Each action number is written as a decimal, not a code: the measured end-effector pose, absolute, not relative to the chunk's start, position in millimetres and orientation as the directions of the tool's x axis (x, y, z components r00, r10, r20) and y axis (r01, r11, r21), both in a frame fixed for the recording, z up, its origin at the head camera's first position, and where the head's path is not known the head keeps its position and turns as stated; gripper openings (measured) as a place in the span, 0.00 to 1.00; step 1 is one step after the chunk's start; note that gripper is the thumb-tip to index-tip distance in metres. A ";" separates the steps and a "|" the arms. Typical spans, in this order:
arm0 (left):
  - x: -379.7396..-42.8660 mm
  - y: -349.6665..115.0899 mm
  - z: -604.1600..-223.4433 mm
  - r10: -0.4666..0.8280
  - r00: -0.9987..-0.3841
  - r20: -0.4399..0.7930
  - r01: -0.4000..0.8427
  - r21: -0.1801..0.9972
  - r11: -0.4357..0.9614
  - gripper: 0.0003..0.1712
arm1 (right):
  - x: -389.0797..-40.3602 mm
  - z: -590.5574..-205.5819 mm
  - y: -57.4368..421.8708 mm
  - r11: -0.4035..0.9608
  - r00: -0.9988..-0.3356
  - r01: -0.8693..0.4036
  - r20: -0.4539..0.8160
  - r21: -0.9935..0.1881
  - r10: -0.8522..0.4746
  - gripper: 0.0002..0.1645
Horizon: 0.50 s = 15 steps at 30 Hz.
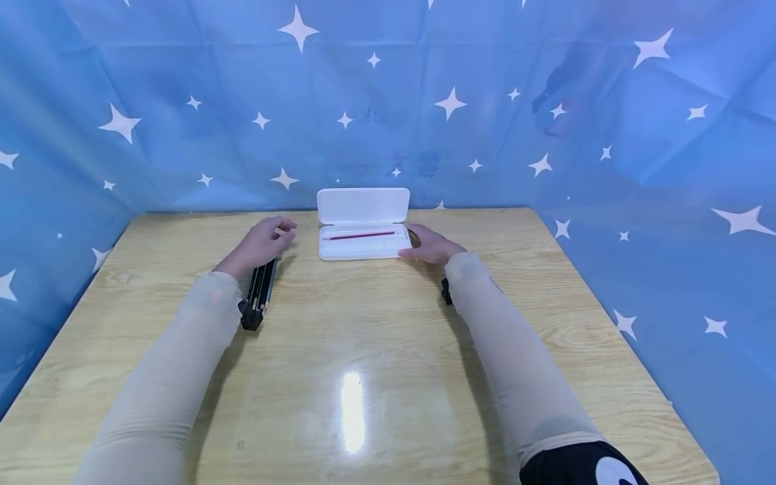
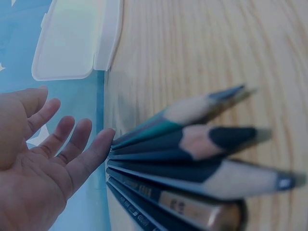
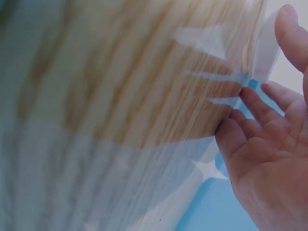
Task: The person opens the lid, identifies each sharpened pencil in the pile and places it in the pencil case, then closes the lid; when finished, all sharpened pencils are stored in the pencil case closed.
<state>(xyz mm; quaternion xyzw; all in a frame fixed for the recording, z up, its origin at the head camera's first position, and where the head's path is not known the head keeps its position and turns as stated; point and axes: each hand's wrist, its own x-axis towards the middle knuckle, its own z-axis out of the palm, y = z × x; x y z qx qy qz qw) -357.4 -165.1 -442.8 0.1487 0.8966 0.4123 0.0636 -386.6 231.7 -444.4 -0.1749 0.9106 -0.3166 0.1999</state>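
Observation:
A white pencil case (image 1: 365, 250) stands with its lid (image 1: 364, 205) raised at the far side of the table. One dark red pencil (image 1: 362, 236) lies lengthwise inside. My right hand (image 1: 432, 244) holds the case by its right end, thumb at the front corner and fingers toward the back. My left hand (image 1: 267, 239) hovers to the left of the case, fingers loosely bent around nothing. Under its wrist several dark pencils (image 1: 262, 283) lie side by side; close up, sharpened points show on some pencils (image 2: 192, 144).
The wood-grain table (image 1: 303, 377) reaches back to a blue curtain (image 1: 388, 121) with white stars. Small black devices (image 1: 251, 318) sit at the wrists. Bright glare (image 1: 353, 411) falls on the near part of the tabletop.

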 end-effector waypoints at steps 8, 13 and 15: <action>-356.2 -165.9 -433.5 0.303 -0.952 0.035 0.224 0.753 0.618 0.26 | -392.5 -445.5 232.9 0.726 -0.859 -0.208 -0.233 -0.655 -0.456 0.47; -351.5 -169.6 -431.9 0.297 -0.955 0.007 0.196 0.765 0.613 0.27 | -389.3 -447.2 231.8 0.703 -0.852 -0.205 -0.230 -0.681 -0.471 0.46; -350.5 -170.8 -431.6 0.296 -0.955 0.009 0.198 0.763 0.616 0.27 | -389.0 -448.7 231.9 0.687 -0.850 -0.200 -0.225 -0.698 -0.476 0.46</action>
